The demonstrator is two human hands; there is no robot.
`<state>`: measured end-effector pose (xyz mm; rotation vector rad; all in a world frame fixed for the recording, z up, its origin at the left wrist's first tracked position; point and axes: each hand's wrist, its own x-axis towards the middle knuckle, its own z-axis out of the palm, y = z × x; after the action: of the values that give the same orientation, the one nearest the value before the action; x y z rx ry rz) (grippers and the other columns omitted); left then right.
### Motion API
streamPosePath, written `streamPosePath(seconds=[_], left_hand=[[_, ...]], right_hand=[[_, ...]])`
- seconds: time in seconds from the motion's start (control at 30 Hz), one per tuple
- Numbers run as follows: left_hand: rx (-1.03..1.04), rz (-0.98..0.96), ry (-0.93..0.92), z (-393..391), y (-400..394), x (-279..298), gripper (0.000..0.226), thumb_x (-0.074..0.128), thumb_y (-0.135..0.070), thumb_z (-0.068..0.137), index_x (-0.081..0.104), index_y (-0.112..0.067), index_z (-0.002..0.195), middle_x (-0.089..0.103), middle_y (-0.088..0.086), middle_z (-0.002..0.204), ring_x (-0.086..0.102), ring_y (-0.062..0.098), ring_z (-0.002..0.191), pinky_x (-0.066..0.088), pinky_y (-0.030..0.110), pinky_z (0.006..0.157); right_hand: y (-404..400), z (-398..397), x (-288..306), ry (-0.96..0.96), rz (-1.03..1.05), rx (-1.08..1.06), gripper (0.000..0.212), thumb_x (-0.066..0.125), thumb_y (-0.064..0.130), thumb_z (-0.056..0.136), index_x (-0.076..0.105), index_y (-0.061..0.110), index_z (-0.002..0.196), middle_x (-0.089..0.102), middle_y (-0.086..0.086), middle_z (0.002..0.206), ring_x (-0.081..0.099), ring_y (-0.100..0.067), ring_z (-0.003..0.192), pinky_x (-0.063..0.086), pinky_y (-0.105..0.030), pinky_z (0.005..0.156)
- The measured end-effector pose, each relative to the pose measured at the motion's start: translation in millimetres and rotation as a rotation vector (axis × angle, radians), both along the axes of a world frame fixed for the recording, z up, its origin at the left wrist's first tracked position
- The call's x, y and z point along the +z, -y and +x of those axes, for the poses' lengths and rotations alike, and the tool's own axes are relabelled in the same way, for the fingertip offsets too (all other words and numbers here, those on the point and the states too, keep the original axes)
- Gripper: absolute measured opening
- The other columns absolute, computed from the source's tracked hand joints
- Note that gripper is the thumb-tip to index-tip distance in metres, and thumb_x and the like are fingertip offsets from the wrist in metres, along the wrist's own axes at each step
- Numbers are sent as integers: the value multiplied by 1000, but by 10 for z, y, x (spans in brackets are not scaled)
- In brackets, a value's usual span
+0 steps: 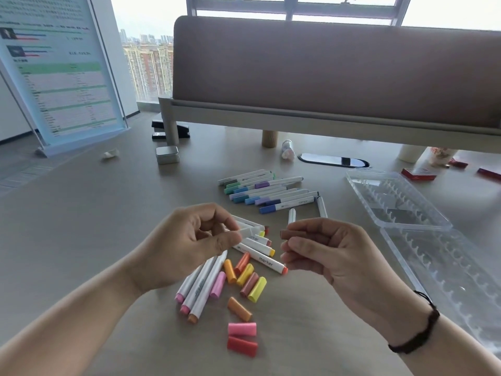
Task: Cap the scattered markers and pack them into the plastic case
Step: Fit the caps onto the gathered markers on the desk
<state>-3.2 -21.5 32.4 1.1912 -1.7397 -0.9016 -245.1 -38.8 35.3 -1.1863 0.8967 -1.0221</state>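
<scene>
Over the desk, head view:
Right hand [330, 253]: pinches a brown cap [294, 234].
Left hand [189, 245]: fingers curled on a white marker [250, 234].
Loose caps [242, 329]: smooth, tapered plastic, near the front edge.
Case [401, 204]: clear ridged plastic, lying open at right, apart from the markers.

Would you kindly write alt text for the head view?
The right hand pinches a brown cap and the left hand grips a white marker above loose markers and caps; the clear plastic case lies open at right.

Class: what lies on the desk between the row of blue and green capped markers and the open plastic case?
Two white markers, seen in the head view.
</scene>
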Motion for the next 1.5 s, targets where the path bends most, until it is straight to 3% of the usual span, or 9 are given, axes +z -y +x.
streamPosePath(seconds=[0.23, 0.67, 0.83, 1.07, 1.2, 1.27, 1.33, 1.43, 1.5], left_hand=[[-29, -30, 33, -42, -56, -3, 18, 76, -41, 74, 73, -31, 89, 71, 4, 78, 66, 36, 72, 56, 54, 67], [-52, 32, -47, -132, -76, -70, 13, 82, -22, 71, 76, -19, 82, 76, 5, 82, 73, 21, 73, 60, 31, 67], [-23, 57, -67, -173, -84, -81, 18, 82, -27, 69, 76, -16, 82, 76, 9, 81, 71, 37, 75, 60, 53, 70], [-54, 55, -78, -208, -99, -61, 20, 83, -30, 71, 76, -15, 83, 77, 6, 86, 74, 25, 78, 62, 47, 72], [-49, 91, -48, -222, -107, -131, 41, 85, -56, 67, 75, -23, 88, 76, 11, 87, 70, 46, 80, 56, 65, 66], [-62, 70, -19, -208, -108, -122, 31, 84, -51, 72, 76, -27, 89, 75, 9, 85, 71, 40, 77, 59, 58, 66], [-42, -2, -15, -173, -90, -71, 13, 80, -35, 76, 76, -28, 86, 74, 6, 80, 68, 21, 68, 59, 36, 62], [146, -115, -55, -44, 2, -32, 6, 75, -23, 77, 76, -24, 82, 73, 4, 75, 65, 17, 62, 52, 24, 58], [283, -164, -107, 43, 78, -24, 10, 74, -9, 83, 75, -18, 78, 71, -3, 67, 58, 3, 53, 45, 12, 53]], right_hand=[[-45, 26, 6, -3, -1, 53, 18, 72, 5, 68, 79, 4, 84, 75, -24, 86, 72, -29, 70, 63, -36, 69], [-108, 101, -38, -107, -70, 107, 15, 74, 1, 68, 79, 5, 81, 76, -20, 84, 75, -29, 69, 62, -32, 65], [-107, 116, -60, -118, -75, 116, 15, 75, 2, 68, 80, 8, 80, 76, -19, 82, 75, -29, 70, 62, -32, 66], [-116, 119, -62, -134, -119, 125, 11, 77, 7, 67, 78, 9, 78, 76, -19, 77, 75, -30, 68, 61, -32, 65], [-110, 117, -71, -172, -104, 129, 12, 80, 9, 64, 75, 10, 75, 74, -19, 72, 74, -30, 64, 60, -31, 62], [-87, 86, -72, -174, -100, 121, 12, 80, 10, 63, 75, 10, 74, 74, -21, 72, 73, -30, 63, 60, -31, 61], [-39, 36, -52, -169, -109, 59, 11, 80, 6, 68, 73, 5, 77, 73, -23, 72, 72, -31, 62, 59, -31, 60], [77, -71, -39, -123, -121, -139, 7, 75, -6, 77, 69, -4, 78, 70, -26, 69, 67, -32, 59, 59, -33, 58], [161, -143, -53, -117, -120, -293, 8, 73, -6, 79, 67, -3, 75, 70, -23, 67, 66, -31, 58, 59, -34, 58]])
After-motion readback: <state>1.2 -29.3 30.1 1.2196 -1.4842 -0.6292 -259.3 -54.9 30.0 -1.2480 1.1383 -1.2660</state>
